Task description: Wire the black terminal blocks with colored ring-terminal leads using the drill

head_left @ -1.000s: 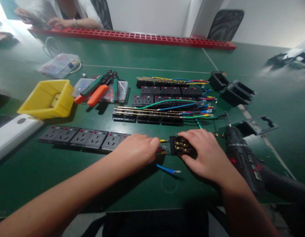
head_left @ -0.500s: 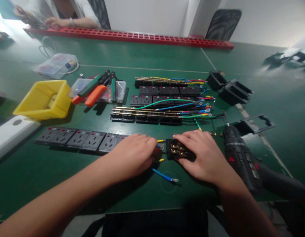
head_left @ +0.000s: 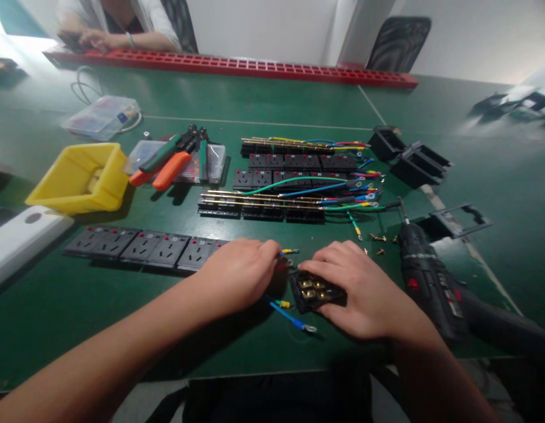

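My left hand [head_left: 244,273] is closed over the right end of a black socket strip [head_left: 155,248], which lies face up; its fingertips are partly hidden. Wires with ring terminals stick out beside that hand: a yellow-sleeved one [head_left: 290,251] and, lower down, a blue wire [head_left: 292,318]. Just to the right, my right hand [head_left: 358,288] grips a small black terminal block [head_left: 314,291] with several brass contacts facing up. Thumb and fingers hold it from both sides, and the palm covers its right part. A gap separates the block from the wire ends.
Farther back lie several wired socket strips [head_left: 261,205]. A power drill [head_left: 424,276] and loose brass screws [head_left: 378,238] are on the right. On the left are a yellow bin [head_left: 74,202] and orange-and-green-handled pliers [head_left: 171,170]. A person sits beyond the red grid bar [head_left: 237,66].
My right hand has moved the terminal block slightly toward me and tilted it. The blue wire has shifted a little nearer. My left hand stays almost where it was.
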Tool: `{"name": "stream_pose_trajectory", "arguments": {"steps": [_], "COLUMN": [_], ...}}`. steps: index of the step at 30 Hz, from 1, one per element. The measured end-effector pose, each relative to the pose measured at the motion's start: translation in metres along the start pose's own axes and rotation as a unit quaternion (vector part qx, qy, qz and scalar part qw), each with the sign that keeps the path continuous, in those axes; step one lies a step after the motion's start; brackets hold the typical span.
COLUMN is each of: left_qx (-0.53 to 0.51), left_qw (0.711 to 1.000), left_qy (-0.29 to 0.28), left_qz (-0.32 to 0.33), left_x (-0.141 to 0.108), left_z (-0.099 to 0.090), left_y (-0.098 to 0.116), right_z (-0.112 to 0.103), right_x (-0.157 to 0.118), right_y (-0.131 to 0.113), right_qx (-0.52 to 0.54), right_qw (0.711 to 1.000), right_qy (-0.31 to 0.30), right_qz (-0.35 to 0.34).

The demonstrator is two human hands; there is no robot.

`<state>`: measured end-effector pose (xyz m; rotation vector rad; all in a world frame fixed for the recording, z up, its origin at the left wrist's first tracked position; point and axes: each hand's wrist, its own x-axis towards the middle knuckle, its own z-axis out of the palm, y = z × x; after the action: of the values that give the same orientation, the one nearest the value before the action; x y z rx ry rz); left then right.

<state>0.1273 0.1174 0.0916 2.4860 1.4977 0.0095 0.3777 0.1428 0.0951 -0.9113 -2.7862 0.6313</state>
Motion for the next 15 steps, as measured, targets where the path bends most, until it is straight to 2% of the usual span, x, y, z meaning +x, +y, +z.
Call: {"name": "stream_pose_trajectory", "arguments": {"steps": [3,9,12,15], "left_qx": [-0.006,-0.039,-0.045,-0.042], "left_qw": [1.000,0.997,0.995,0.996], "left_qy": [-0.012,-0.043,-0.061,-0.052], "left_qz": [0.018,0.048,0.068,0.065], "left_x": [-0.001,0.000,0.001,0.002], "left_z": [-0.003,-0.009,-0.011,-0.010], "left_y": [0.000,0.000,0.001,0.002], "right_z": [0.000,0.004,0.007,0.008], "right_x": [-0.002,0.000,0.001,0.002], "right_y": [0.004,0.013,0.012,0.010], "right_qx": [0.001,-0.064,-0.071,-0.070], "right_qw": [1.000,0.992,0.991,0.991], "right_qy": [0.003,0.080,0.085,0.085], "right_qz": [0.000,0.073,0.079,0.073]}}
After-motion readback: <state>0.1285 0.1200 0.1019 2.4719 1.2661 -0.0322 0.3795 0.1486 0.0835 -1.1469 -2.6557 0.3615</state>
